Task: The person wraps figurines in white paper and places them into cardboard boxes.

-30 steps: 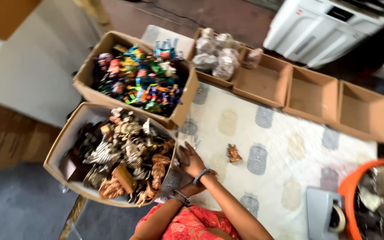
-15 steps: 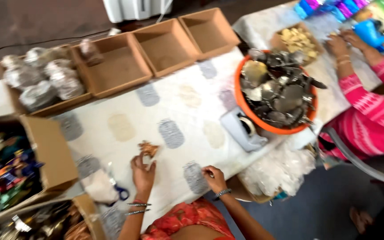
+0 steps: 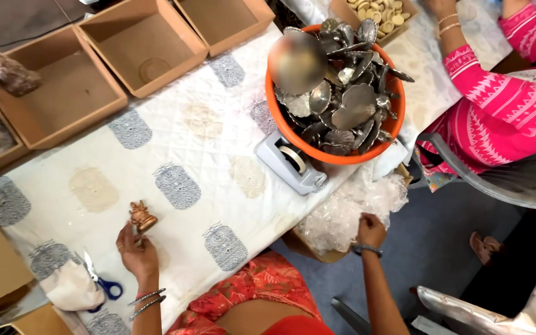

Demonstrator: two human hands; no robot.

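From the head view, my left hand (image 3: 136, 253) is pinching a small bronze figurine (image 3: 142, 216) upright on the patterned cloth (image 3: 200, 149), while my right hand (image 3: 371, 230) is gripping clear plastic bags (image 3: 348, 208) beside the table edge.

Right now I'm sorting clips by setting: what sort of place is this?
Probably a small packing or craft workshop. An orange tub heaped with metal pieces, open cardboard boxes in a row, and a tape dispenser sit on a cloth-covered table, and a second person works nearby.
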